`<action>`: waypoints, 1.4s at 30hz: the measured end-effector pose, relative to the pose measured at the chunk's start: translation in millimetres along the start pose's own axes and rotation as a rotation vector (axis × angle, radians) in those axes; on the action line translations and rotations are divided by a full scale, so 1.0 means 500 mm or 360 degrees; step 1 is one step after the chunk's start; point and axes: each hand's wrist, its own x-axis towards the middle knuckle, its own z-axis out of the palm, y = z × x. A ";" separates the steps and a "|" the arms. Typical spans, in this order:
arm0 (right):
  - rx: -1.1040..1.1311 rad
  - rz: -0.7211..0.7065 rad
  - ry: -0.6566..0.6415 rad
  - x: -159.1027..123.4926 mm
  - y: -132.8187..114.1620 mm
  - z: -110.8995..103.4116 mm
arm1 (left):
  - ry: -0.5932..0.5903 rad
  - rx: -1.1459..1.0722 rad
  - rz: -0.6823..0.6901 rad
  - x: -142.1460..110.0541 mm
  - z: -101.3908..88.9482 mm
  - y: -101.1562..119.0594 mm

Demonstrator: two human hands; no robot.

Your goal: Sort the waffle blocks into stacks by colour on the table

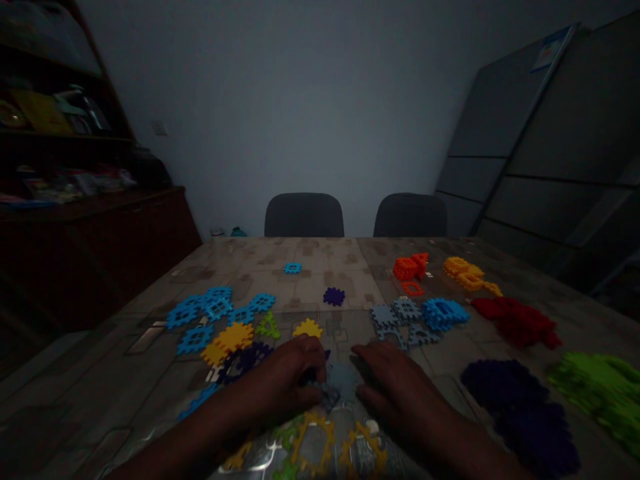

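Note:
My left hand is low in the middle of the view, its fingers curled and pinched at a grey toothed building tile. How much of that tile lies under the fingers is hidden. Across a narrow gap, my right hand rests with fingers stretched out and apart, holding nothing. A pale greyish patch, too dim to make out, shows between the hands. Just beyond my left hand lies a yellow toothed tile. Yellow toothed rings and green pieces lie nearest to me.
On the left are blue tiles, yellow tiles, a green triangle and purple rings. Grey, blue, orange, red, purple and green piles lie right. Two chairs stand behind the table.

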 end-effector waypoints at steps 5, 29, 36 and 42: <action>0.0064 0.0012 -0.0152 0.026 -0.041 0.006 | 0.0108 -0.0132 -0.0116 -0.004 -0.040 -0.014; -0.0301 -0.0107 -0.0328 0.179 0.166 -0.142 | 0.0116 -0.0392 -0.0314 0.006 -0.017 -0.034; -0.0383 -0.0057 -0.0428 0.177 0.155 -0.141 | 0.0118 -0.0420 -0.0321 0.011 -0.016 -0.036; -0.0416 -0.0112 -0.0476 0.188 0.156 -0.131 | 0.0123 -0.0564 -0.0325 0.010 -0.009 -0.039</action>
